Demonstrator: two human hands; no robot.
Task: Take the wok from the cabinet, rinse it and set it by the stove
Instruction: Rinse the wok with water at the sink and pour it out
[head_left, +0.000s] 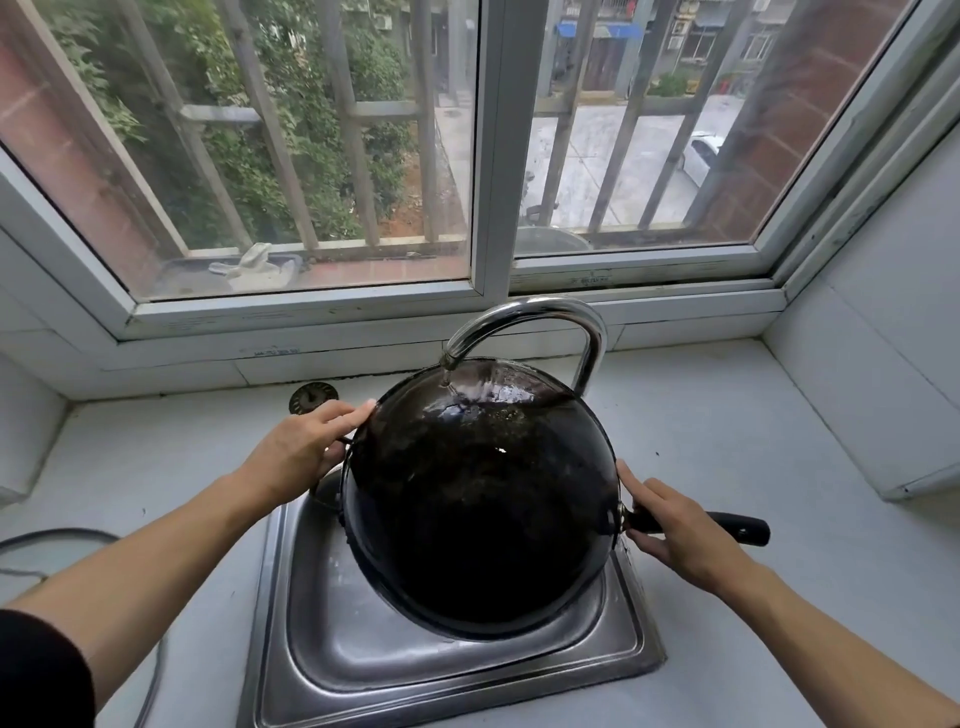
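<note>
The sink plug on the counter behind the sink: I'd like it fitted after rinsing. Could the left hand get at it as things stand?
Probably yes. The sink plug lies in the open just beyond the left hand, nothing between them. But that hand grips the wok at its rim and must let go first.

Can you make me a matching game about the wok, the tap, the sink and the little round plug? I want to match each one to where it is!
Things:
1. wok
2. tap
3. sink
4. plug

Places:
A. lying on the counter behind the left hand
B. set into the counter, under the wok
C. arching over the wok's top edge
D. tilted, held by both hands

Pairs: 1-D, 2-C, 3-B, 4-A
</note>
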